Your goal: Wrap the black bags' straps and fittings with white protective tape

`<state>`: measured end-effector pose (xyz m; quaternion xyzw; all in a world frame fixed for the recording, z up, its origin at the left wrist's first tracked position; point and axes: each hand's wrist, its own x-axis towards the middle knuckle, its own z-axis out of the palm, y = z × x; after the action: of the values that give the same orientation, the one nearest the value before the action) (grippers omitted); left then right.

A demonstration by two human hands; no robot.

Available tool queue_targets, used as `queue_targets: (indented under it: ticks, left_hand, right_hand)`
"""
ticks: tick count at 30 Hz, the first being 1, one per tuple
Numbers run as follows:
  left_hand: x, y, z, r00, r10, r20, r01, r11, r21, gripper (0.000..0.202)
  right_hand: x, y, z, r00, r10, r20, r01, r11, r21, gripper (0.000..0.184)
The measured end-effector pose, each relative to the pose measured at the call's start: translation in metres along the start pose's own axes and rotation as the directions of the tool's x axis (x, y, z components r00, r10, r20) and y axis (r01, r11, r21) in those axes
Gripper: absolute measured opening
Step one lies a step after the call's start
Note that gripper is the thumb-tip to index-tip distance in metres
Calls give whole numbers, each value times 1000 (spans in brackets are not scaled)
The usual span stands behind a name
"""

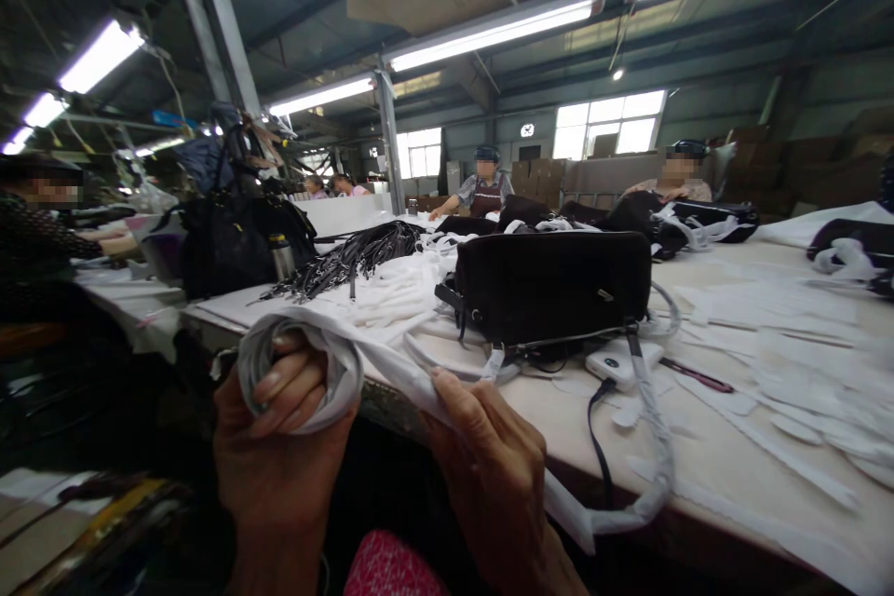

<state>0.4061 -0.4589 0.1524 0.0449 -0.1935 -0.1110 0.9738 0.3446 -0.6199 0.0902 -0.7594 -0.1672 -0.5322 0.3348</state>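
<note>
My left hand (293,386) is closed on a roll of white wrapping strip (344,382), its fingers tucked into the hollow core. From the top of the roll the strip runs to my right hand (489,452), which pinches it between thumb and fingers. Just beyond my hands a black handbag (551,289) lies on the table (705,428) with its base toward me. Its strap (660,447), wrapped in white, loops over the table's front edge. My right hand hides where the strip and the strap's lower end run.
Black straps with metal clips (363,251) lie heaped at the left. Beside the bag are a white power bank (621,361) with a cable and a dark slim tool (698,375). White sheets (803,372) cover the right side. Several co-workers sit around, one across the table (487,191).
</note>
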Motion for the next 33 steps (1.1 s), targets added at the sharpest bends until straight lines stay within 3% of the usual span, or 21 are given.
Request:
queue_targets:
  ticks: [7,12,15,19,21,23,28,33]
  left_hand:
    - [6,-8,6,998,-39,54,33,994,107,8]
    - [9,-12,9,995,-80,67,70,987,141,14]
    - [10,-15,11,994,-96,49,87,984,155,16]
    - [12,-18,11,996,-87,28,81,982,169,22]
    - [12,-20,10,995,-96,15,92,980,178,24]
    - [11,-22,9,994,-109,0,107,977,185,26]
    - [5,-26,8,992,-124,-25,127,970,206,28]
    - [4,-30,9,984,-170,-55,178,959,219,28]
  right_hand:
    - [6,-4,-5,936,352,20,-348,916,201,13]
    - [6,-1,-11,867,482,124,-497,821,281,24]
    - [3,3,-12,788,570,233,-613,692,381,34]
    - [1,8,-10,656,631,415,-736,411,539,38]
    - [2,10,-8,621,639,455,-749,311,585,39]
    - [3,12,-6,610,643,463,-747,274,606,39]
    - [5,15,-7,595,652,470,-762,272,587,39]
    - [3,15,-9,609,588,532,-761,246,600,35]
